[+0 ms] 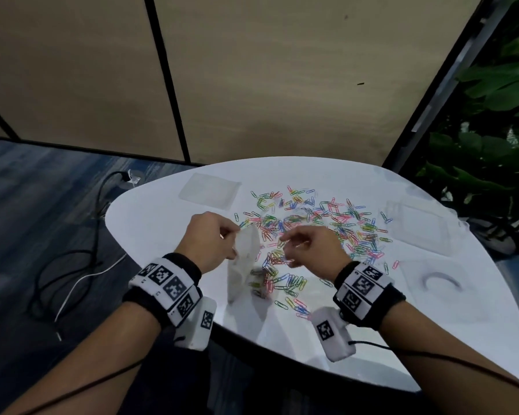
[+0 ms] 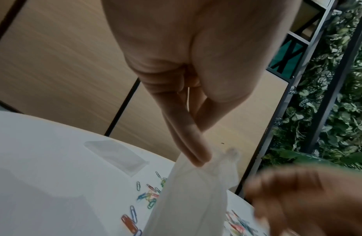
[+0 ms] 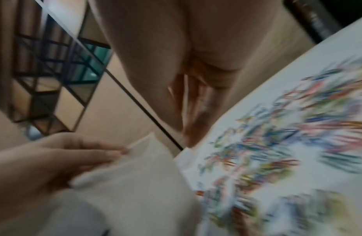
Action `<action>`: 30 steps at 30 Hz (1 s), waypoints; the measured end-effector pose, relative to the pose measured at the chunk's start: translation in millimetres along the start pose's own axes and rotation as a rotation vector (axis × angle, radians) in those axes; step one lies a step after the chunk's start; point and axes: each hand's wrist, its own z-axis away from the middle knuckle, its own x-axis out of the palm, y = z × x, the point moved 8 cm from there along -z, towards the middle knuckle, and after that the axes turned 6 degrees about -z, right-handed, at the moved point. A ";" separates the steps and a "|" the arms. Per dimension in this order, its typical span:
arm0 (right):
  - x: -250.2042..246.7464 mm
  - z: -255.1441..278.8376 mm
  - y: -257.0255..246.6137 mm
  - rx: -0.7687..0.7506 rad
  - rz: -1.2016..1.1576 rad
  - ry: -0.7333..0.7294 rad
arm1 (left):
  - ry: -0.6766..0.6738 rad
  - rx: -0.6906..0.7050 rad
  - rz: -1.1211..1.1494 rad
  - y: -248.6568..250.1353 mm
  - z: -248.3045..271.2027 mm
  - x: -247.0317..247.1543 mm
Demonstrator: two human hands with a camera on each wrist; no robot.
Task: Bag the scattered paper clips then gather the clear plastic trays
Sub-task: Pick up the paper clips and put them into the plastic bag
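Observation:
Several coloured paper clips (image 1: 327,223) lie scattered over the middle of the white table (image 1: 168,223). My left hand (image 1: 231,239) pinches the top edge of a clear plastic bag (image 1: 246,259) and holds it upright; a few clips sit in its bottom. In the left wrist view the fingers (image 2: 198,158) grip the bag (image 2: 192,199). My right hand (image 1: 286,250) hovers just right of the bag's mouth with its fingers loosely curled; whether it holds clips is hidden. The right wrist view is blurred, showing the bag (image 3: 135,175) and clips (image 3: 287,135).
Clear plastic trays lie flat at the back left (image 1: 210,190), at the right (image 1: 417,223) and at the near right (image 1: 441,286). Cables (image 1: 72,265) trail on the blue carpet to the left. Wall panels stand behind the table and plants (image 1: 492,145) crowd the right side.

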 end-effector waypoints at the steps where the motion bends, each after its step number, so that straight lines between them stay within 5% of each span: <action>1: -2.3 3.1 27.3 0.128 0.156 -0.057 | 0.005 -0.003 -0.006 -2.7 -2.1 -4.0; 3: -4.0 16.4 85.1 0.379 0.415 -0.183 | 0.009 0.006 -0.033 -7.2 -5.8 -9.3; 5: -2.7 27.4 121.9 0.462 0.560 -0.197 | 0.001 0.010 -0.066 -12.4 -8.8 -10.9; 12: 16.0 13.3 131.7 0.186 0.510 0.034 | 0.009 0.014 -0.133 -22.0 -13.7 -19.5; 22: 52.7 -7.4 100.4 -0.146 0.952 -0.111 | -0.039 0.050 -0.178 -18.4 -13.6 -12.6; 26: 23.5 -16.0 92.6 -0.060 0.771 -0.003 | -0.064 0.061 -0.193 -14.5 -11.9 -7.8; 30: -10.9 -20.7 78.0 0.097 0.285 0.179 | -0.076 0.073 -0.208 -12.2 -12.8 -4.1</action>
